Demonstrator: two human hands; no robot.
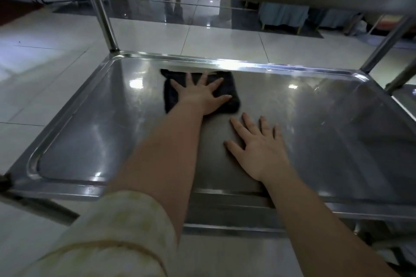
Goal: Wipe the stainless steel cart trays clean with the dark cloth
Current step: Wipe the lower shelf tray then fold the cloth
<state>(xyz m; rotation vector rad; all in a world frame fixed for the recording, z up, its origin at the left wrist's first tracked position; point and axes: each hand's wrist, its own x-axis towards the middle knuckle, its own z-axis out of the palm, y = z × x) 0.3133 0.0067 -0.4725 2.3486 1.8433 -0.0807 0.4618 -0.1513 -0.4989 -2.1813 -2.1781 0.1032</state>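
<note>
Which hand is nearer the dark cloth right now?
Left. The left hand presses flat on the dark cloth; the right hand lies on the tray, apart from it.

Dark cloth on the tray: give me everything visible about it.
Dark, near-black soft cloth, seemingly folded into a rough rectangle, one corner sticking out far left. It lies flat on the tray near the far rim. The left hand presses on it with spread fingers, covering its middle. The right hand does not touch it.
</note>
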